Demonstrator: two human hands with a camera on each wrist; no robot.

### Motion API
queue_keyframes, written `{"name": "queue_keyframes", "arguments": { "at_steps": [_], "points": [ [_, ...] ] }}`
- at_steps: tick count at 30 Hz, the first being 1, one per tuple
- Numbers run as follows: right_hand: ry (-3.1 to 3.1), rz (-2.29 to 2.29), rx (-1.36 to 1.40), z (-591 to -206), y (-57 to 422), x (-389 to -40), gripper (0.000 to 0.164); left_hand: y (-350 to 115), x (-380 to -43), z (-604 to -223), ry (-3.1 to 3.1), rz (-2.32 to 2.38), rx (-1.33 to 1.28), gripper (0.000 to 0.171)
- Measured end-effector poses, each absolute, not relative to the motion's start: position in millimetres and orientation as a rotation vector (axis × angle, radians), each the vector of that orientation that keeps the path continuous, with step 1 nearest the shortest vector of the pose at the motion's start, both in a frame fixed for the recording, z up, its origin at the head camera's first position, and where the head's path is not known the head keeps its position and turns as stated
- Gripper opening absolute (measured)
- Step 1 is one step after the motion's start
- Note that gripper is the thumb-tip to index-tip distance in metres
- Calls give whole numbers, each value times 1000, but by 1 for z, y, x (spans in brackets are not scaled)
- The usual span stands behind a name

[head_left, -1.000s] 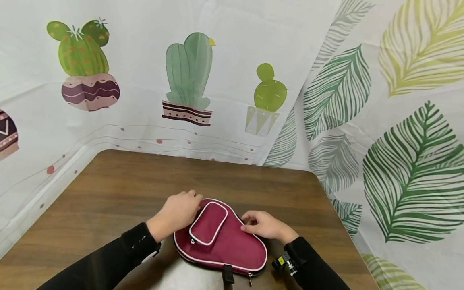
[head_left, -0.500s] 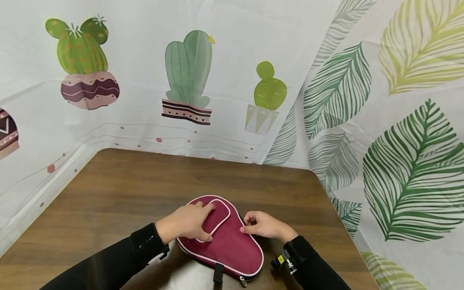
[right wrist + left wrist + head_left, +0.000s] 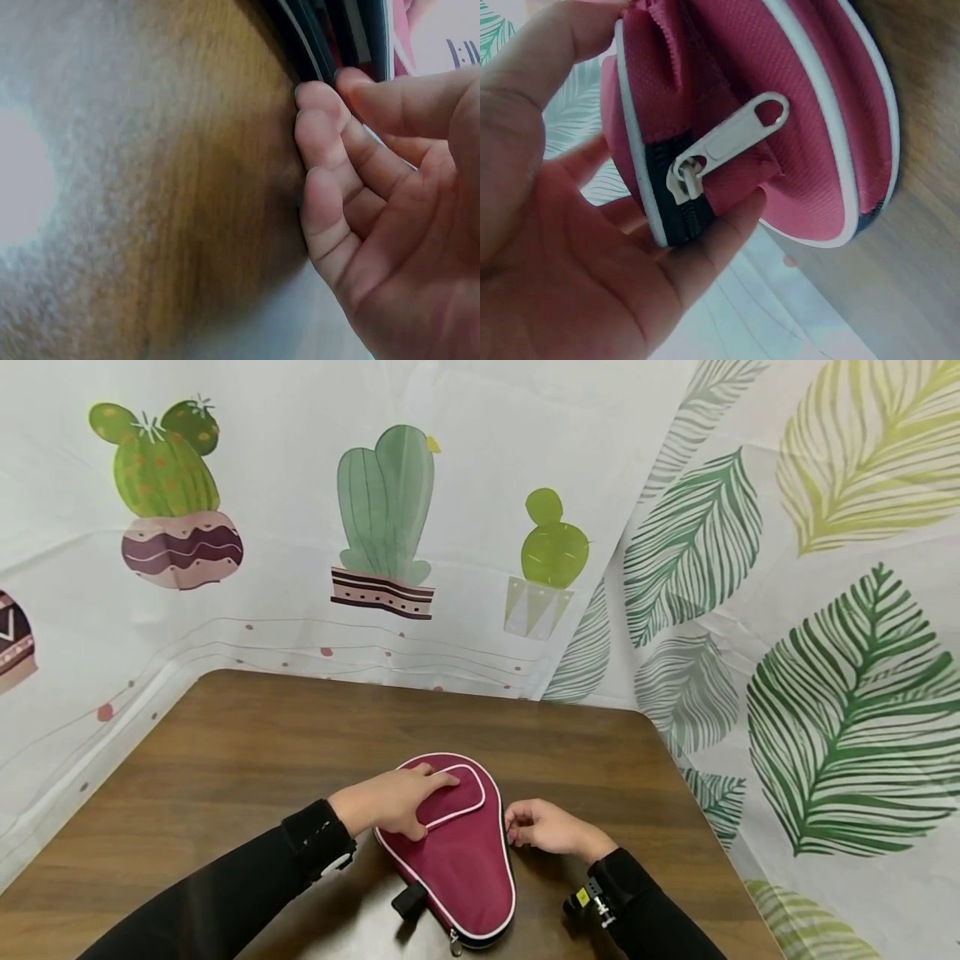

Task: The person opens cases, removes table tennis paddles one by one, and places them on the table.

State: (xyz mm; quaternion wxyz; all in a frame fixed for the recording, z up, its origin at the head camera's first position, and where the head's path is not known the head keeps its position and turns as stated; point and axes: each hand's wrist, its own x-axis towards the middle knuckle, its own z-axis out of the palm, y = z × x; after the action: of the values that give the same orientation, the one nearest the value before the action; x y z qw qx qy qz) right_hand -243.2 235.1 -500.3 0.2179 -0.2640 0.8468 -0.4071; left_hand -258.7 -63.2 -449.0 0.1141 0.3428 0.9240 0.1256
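A maroon table tennis bat case [image 3: 465,868] with white piping lies on the table, its narrow end toward me. My left hand [image 3: 393,797] grips the raised pocket [image 3: 465,781] on its wide end, thumb on the near side and fingers spread over the top. In the left wrist view, a silver zip pull [image 3: 735,135] hangs at the pocket's corner beside those fingers. At the case's right edge is my right hand [image 3: 551,827], fingers curled. The right wrist view has its thumb and forefinger tips together at the dark zip edge [image 3: 304,34], pinching there.
The brown wooden table [image 3: 300,735] extends around the case. A black strap [image 3: 409,901] sticks out at the case's left side, and another zip pull [image 3: 455,942] hangs at the narrow end. White cloth printed with cacti and leaves [image 3: 480,527] backs the table.
The case has turned clockwise, its narrow end swinging left toward me. My left hand has moved from the case's far-left edge onto the pocket. My right hand stays almost in place.
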Motion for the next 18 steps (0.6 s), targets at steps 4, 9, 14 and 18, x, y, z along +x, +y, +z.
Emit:
{"name": "queue_keyframes", "arguments": {
  "at_steps": [4,9,14,18],
  "points": [
    [2472,-1035,-763,-503,232,-243,12,-66,-268,-452,2642,394,1142,82],
    [2698,-785,-683,-500,222,-241,26,-69,-276,-451,2580,413,1206,80],
    [2805,-594,-590,-493,213,-241,33,-57,-256,-447,2880,68,1353,67],
    [2842,-519,-547,-494,211,-240,34,-35,-220,-450,2998,-131,1611,49]
  ]
}}
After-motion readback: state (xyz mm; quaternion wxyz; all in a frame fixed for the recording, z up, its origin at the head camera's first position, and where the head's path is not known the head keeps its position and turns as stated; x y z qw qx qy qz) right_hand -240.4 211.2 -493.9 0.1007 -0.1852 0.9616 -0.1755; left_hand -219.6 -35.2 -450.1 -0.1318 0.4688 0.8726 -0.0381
